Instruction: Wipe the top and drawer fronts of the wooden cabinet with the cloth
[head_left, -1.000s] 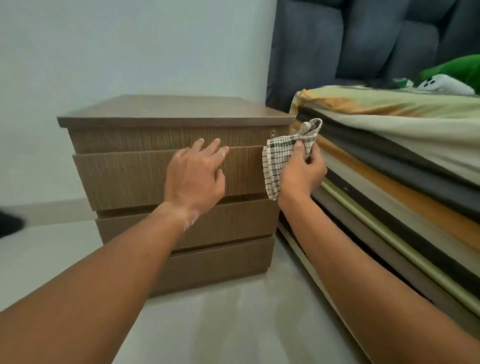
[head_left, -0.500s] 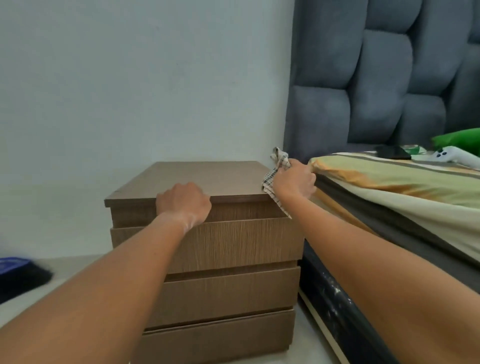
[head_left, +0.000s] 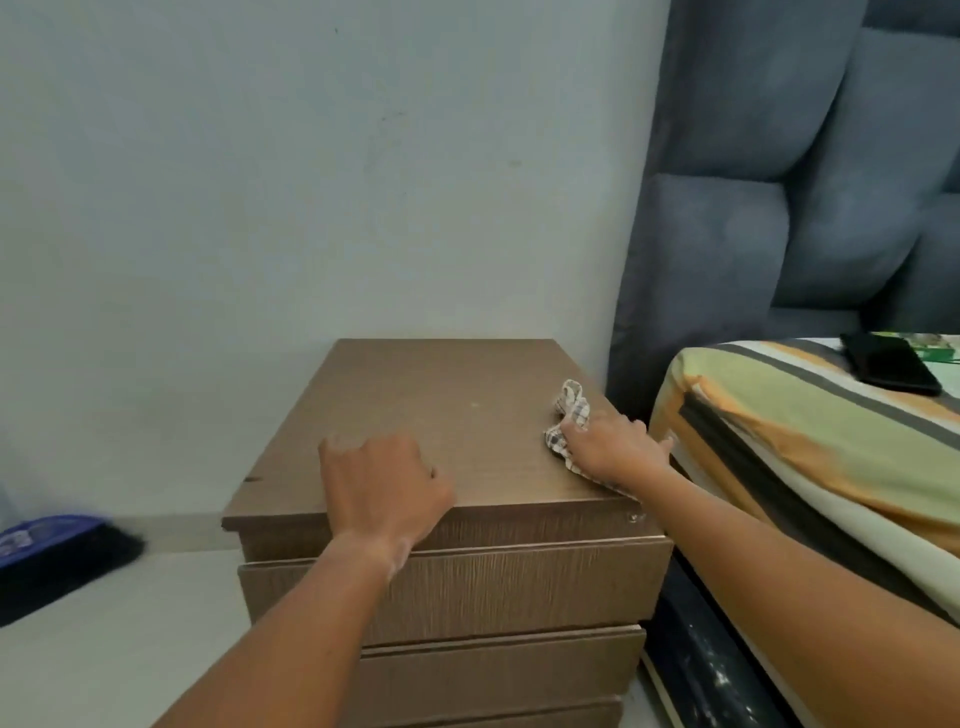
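Head view: right hand (head_left: 615, 449) presses cloth (head_left: 571, 410) on cabinet (head_left: 441, 415); brush (head_left: 62, 556) print blurred.

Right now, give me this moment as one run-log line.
phase: wiping cabinet top | right hand: presses cloth near right edge | left hand: curled, rests on top, holds nothing | drawer fronts: cloth not on them
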